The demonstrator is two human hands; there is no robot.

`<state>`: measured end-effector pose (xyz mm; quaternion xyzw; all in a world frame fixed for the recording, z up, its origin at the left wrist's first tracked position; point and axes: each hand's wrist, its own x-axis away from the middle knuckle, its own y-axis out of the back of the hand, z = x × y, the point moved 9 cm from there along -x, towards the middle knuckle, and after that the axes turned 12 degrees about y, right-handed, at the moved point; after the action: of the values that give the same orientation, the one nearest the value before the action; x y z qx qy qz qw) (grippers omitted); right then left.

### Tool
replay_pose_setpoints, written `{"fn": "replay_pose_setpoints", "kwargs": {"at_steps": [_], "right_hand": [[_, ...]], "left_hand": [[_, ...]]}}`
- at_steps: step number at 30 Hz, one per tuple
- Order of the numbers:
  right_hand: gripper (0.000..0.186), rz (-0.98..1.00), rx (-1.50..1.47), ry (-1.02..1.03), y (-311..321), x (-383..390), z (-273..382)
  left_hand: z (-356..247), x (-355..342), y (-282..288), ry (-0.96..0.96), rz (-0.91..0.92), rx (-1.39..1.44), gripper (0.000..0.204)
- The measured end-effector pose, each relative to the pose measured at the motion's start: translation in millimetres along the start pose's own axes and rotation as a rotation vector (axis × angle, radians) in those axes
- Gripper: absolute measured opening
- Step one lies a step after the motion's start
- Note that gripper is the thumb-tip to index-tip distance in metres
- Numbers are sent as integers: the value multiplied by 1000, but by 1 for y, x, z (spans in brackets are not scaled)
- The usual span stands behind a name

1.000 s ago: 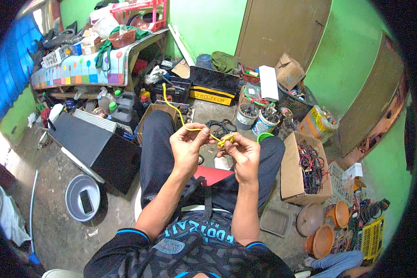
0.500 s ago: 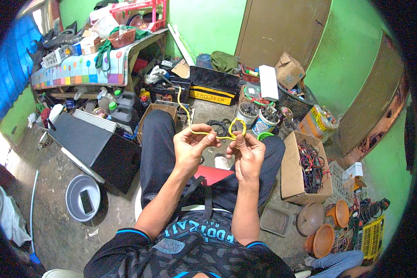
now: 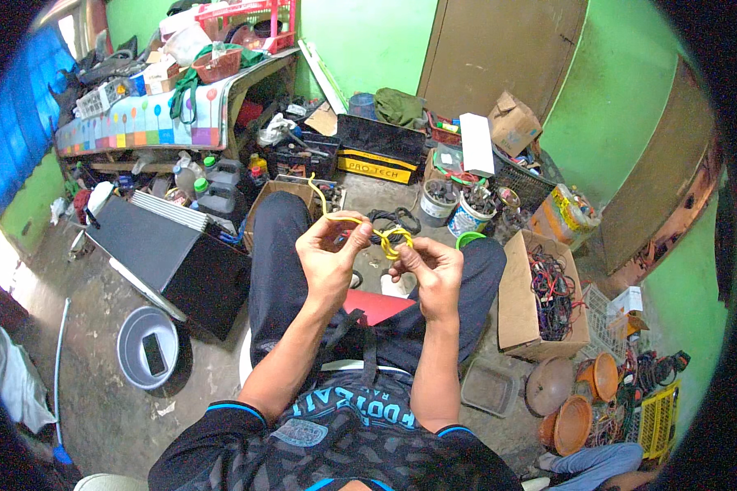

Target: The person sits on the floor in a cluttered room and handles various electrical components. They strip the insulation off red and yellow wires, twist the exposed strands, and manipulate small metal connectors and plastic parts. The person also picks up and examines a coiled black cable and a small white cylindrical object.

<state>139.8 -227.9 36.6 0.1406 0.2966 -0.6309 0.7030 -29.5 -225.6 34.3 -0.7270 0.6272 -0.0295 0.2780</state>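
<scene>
A thin yellow cable (image 3: 396, 232) is wound into a small coil in front of my knees. My right hand (image 3: 436, 277) is closed on the coil, thumb and fingers pinching its lower right side. Just left of it, my left hand (image 3: 329, 260) pinches the running length of the same cable between thumb and fingers. The loose end rises above my left hand in a short bent curve. Below both hands, a flat red piece (image 3: 375, 306) lies between my thighs.
Beyond my knees sits a black and yellow toolbox (image 3: 375, 164) near tubs of parts (image 3: 471, 214). A cardboard box of tangled wires (image 3: 512, 323) stands to my right. On my left are a dark cabinet (image 3: 176, 266) and a grey basin (image 3: 128, 360) holding a phone. Another person's leg (image 3: 594, 466) shows at lower right.
More of the cable is wound into the coil, and its free tail is shorter. My left hand has shifted slightly left, and the coil has come slightly lower and further left.
</scene>
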Motion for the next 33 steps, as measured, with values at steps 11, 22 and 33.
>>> {"fn": "replay_pose_setpoints", "kwargs": {"at_steps": [11, 22, 33], "right_hand": [[21, -148, 68, 32, 10, -3, 3], [15, -180, 77, 20, 11, -1, 10], [17, -112, 179, 53, 5, 2, 8]], "left_hand": [[-1, 9, -40, 110, 347, -11, 12], [15, 4, -29, 199, 292, 63, 13], [21, -3, -22, 238, 274, 24, 23]]}}
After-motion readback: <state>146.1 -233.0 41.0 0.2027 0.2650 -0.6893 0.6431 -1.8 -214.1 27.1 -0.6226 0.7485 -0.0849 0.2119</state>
